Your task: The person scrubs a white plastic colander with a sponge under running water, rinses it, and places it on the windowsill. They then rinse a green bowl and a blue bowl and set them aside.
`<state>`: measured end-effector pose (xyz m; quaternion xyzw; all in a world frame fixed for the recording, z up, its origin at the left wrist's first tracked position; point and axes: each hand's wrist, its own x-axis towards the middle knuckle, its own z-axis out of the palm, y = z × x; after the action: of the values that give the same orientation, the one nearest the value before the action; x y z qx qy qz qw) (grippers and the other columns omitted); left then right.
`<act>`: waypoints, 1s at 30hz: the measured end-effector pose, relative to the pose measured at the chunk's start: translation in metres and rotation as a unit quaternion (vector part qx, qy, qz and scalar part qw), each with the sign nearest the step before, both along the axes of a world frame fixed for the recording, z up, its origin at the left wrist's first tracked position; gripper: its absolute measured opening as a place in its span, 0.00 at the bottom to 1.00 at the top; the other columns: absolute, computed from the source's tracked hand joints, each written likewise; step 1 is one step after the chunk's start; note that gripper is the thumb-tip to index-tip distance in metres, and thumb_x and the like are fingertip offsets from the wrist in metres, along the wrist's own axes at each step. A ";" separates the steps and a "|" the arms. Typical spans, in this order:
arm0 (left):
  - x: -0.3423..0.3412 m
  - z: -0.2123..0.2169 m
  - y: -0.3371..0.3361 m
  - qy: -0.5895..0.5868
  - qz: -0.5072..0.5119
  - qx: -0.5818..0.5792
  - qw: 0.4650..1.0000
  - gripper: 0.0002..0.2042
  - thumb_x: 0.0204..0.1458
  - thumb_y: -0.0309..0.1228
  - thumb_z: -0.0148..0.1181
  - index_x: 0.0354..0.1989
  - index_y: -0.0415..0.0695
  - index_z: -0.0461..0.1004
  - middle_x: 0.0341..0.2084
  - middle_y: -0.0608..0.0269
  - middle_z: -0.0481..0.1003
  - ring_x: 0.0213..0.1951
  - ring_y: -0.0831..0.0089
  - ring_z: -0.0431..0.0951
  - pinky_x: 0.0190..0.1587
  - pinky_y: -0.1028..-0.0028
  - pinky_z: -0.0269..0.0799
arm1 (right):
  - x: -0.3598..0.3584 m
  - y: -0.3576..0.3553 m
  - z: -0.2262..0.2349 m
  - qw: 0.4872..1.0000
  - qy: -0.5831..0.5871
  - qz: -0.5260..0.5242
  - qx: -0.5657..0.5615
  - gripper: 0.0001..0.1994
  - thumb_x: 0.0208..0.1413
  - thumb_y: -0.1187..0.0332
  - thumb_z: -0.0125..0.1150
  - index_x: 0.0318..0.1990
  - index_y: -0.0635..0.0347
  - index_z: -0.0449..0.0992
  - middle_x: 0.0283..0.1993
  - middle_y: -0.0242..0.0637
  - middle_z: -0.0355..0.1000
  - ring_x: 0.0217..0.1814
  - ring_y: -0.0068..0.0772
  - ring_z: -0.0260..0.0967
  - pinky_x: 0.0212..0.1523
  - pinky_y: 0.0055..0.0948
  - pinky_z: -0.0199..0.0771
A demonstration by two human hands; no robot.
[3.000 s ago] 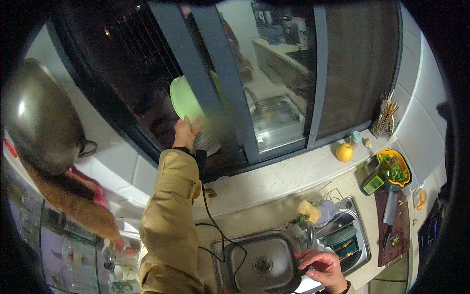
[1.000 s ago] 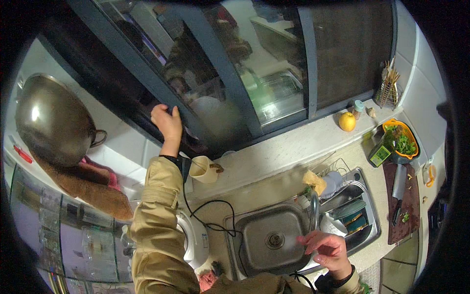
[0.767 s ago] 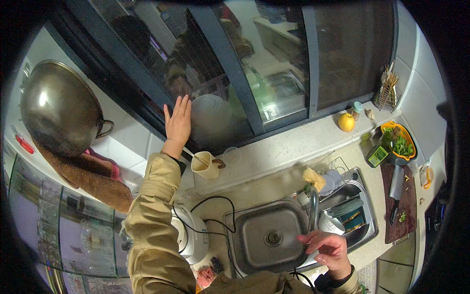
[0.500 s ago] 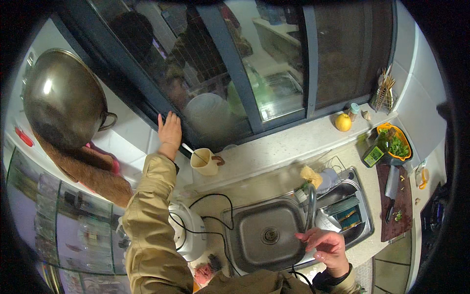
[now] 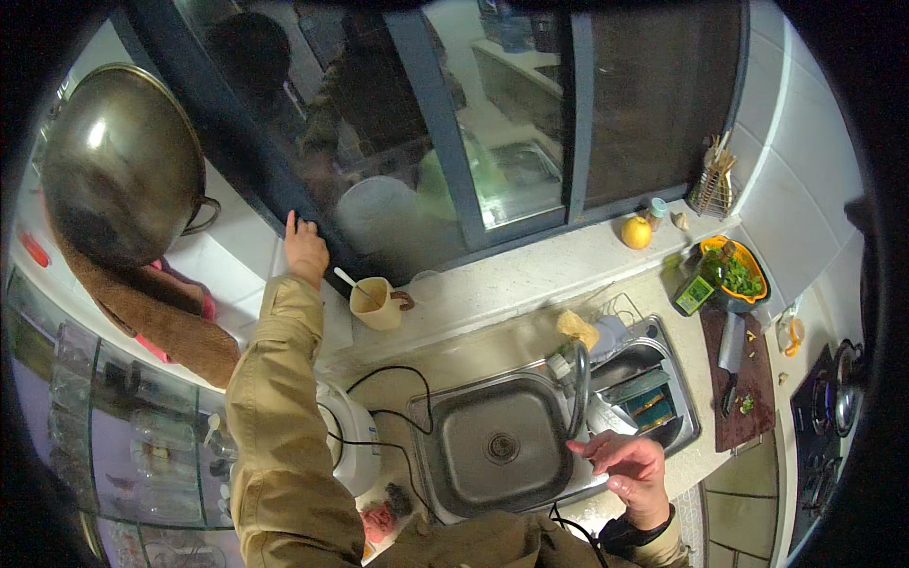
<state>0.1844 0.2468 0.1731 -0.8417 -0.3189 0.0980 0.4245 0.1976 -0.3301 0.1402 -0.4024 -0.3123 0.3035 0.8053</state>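
At the left end of the window, my left hand point(image 5: 306, 252) rests against the dark window frame point(image 5: 254, 187), its fingers extended and holding nothing. Close below it on the sill stands a cream mug point(image 5: 377, 305) with a white-handled spoon point(image 5: 345, 276) in it. My right hand point(image 5: 632, 473) hovers by the right rim of the steel sink point(image 5: 473, 417), near the curved faucet point(image 5: 580, 407). Its fingers are bent but apart from the thumb, and I see nothing held between them. The sink basin has no dishes in it.
A wok point(image 5: 123, 166) hangs at the left above a brown towel point(image 5: 175, 327). A white corded appliance point(image 5: 358, 450) stands left of the sink. Rightward are a cutting board point(image 5: 748, 412) with a knife point(image 5: 730, 341), greens in an orange basket point(image 5: 751, 249), and a yellow fruit point(image 5: 636, 233).
The whole view has shifted, so the counter appears further left and higher. My left hand stays on the window frame with its fingers less spread. My right hand has barely moved.
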 end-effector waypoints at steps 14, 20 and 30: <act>-0.015 0.015 -0.052 0.007 -0.156 0.031 0.987 0.21 0.55 0.35 0.40 0.57 0.44 0.65 0.59 0.64 0.62 0.66 0.67 0.50 0.65 0.49 0.30 | -0.051 -0.131 0.021 0.960 0.013 -0.281 -0.007 0.10 0.50 0.69 0.63 0.37 0.62 0.71 0.36 0.37 0.72 0.46 0.35 0.70 0.57 0.48 0.64; -0.013 0.032 -0.146 -0.090 -0.319 -0.030 0.943 0.14 0.51 0.28 0.46 0.45 0.44 0.72 0.50 0.59 0.68 0.59 0.64 0.60 0.62 0.45 0.42 | -0.080 -0.198 0.012 0.871 0.101 -0.476 0.074 0.11 0.54 0.75 0.54 0.46 0.59 0.69 0.38 0.30 0.72 0.43 0.24 0.69 0.55 0.46 0.68; -0.065 0.034 -0.260 -0.160 -0.416 -0.240 0.862 0.06 0.48 0.29 0.57 0.35 0.46 0.75 0.30 0.60 0.75 0.40 0.61 0.73 0.54 0.52 0.55 | -0.149 -0.310 0.000 0.771 0.139 -0.616 0.084 0.10 0.56 0.73 0.56 0.45 0.54 0.70 0.40 0.30 0.73 0.42 0.21 0.69 0.48 0.37 0.71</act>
<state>0.1198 -0.0129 0.2069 -0.9760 0.0307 -0.1506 0.1541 0.0486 -0.6399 0.1407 -0.3925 0.0933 -0.2327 0.8849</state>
